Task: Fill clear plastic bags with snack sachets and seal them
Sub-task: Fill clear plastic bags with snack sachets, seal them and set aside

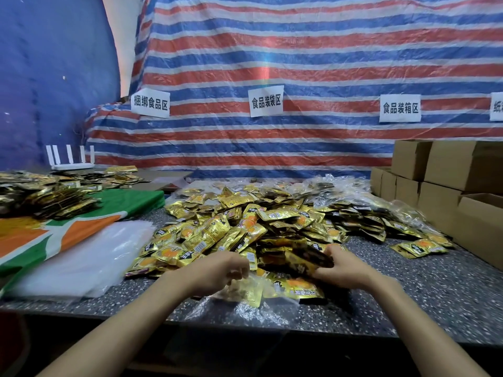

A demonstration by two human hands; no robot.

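A wide heap of gold snack sachets [245, 227] covers the middle of the speckled table [435, 295]. In front of it lies a clear plastic bag [253, 308] holding a few sachets, its mouth toward the heap. My left hand [220, 270] pinches the bag's edge at its mouth. My right hand [343, 270] grips a bunch of sachets [310, 258] just above the bag's mouth. The bag's far edge is hidden under my hands.
A stack of empty clear bags [81, 262] lies to the left on a green, orange and white cloth [128, 202]. Filled clear bags [353, 191] pile up at the back right beside cardboard boxes [449, 186]. More sachets [40, 197] sit far left.
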